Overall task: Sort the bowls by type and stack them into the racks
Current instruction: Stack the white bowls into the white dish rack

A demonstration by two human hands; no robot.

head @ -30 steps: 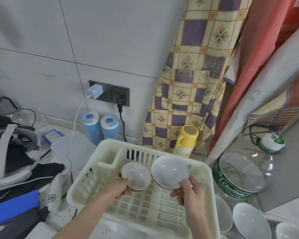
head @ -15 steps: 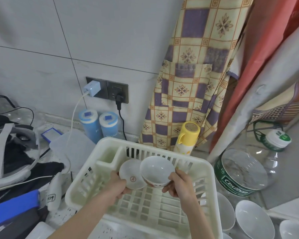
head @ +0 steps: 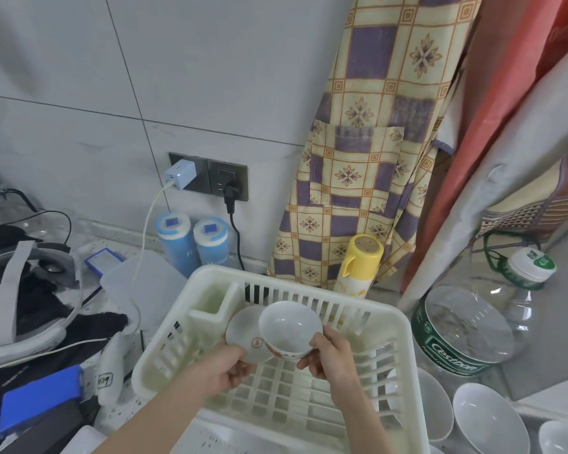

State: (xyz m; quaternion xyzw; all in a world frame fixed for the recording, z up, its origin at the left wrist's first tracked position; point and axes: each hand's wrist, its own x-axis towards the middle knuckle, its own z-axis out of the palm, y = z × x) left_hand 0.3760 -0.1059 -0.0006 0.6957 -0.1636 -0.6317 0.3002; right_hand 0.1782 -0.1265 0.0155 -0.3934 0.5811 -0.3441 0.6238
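Both hands hold small white bowls over the cream plastic dish rack (head: 387, 326). The left hand (head: 225, 367) grips a tilted bowl with a red emblem (head: 243, 332) by its lower edge, fingers closed around it. The right hand (head: 330, 353) grips a bowl with a red pattern (head: 289, 329) from below and the side, fingers wrapped on its wall. The two bowls overlap, the right one in front; whether they touch cannot be told.

The rack's slotted floor is bare beneath them, with a cutlery compartment (head: 210, 301) at its far left corner. Behind the rack stand two blue canisters (head: 191, 244), a yellow-lidded flask (head: 358, 263) and a checked apron (head: 371, 152) hanging against the tiled wall. A white charger (head: 179, 174) and a black plug (head: 232, 193) sit in the wall socket. To the right lies a large clear water bottle (head: 473, 319) on its side, and near it three more white bowls (head: 486, 421), partly cut off by the frame edge. To the left are a headset with a grey strap (head: 17, 286), dark cloth and a blue block (head: 40, 396), crowded close to the rack's side. The hands hide the undersides of both held bowls.
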